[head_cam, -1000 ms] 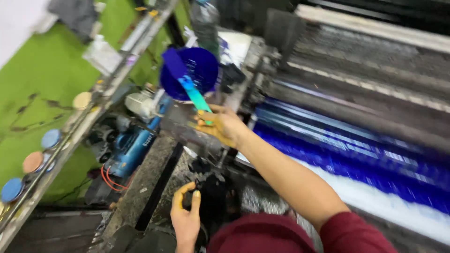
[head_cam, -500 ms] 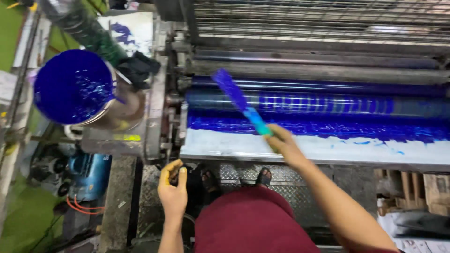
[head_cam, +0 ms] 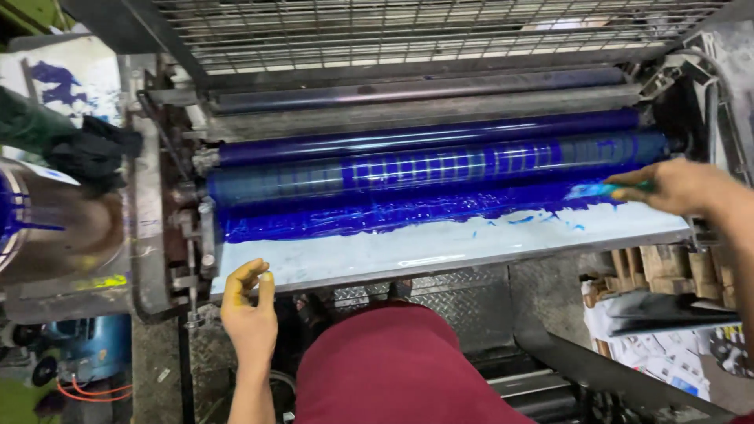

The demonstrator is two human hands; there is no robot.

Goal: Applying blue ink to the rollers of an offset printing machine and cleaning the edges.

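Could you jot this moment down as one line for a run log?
right hand: holds ink knife in blue ink | left hand: on tray edge | rollers: blue-coated

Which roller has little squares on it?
The front roller, nearest the ink pool. Its blue coat shows a grid; the rollers behind look plain.

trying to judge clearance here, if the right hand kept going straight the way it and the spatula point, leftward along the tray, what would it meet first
Probably just the band of blue ink lying along the tray below the roller. The right hand points its spatula left along that band, and nothing solid shows before the machine's left side frame, though depth is unclear.
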